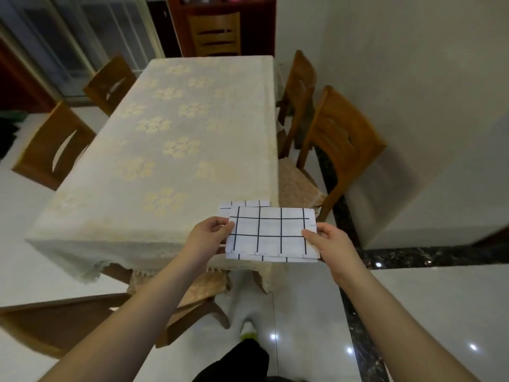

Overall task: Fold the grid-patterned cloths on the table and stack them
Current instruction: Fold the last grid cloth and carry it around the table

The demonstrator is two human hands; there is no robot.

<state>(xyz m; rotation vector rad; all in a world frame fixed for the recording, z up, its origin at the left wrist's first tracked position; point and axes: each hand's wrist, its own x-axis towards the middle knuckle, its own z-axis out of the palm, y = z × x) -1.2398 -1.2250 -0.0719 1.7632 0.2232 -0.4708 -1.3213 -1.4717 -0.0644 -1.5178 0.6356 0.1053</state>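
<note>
A folded white cloth with a dark grid pattern [271, 232] hangs in the air over the table's near right corner. My left hand [210, 235] pinches its left edge and my right hand [329, 239] pinches its right edge. Behind it, another folded grid cloth [245, 204] lies on the table [170, 150], with only its far strip showing. The table is covered by a cream cloth with yellow flower prints.
Wooden chairs stand around the table: two on the left [55, 150], two on the right [341, 139], one at the far end [214, 34] and one pushed in at the near end [192, 296]. A white wall rises on the right. Glossy floor tiles lie below.
</note>
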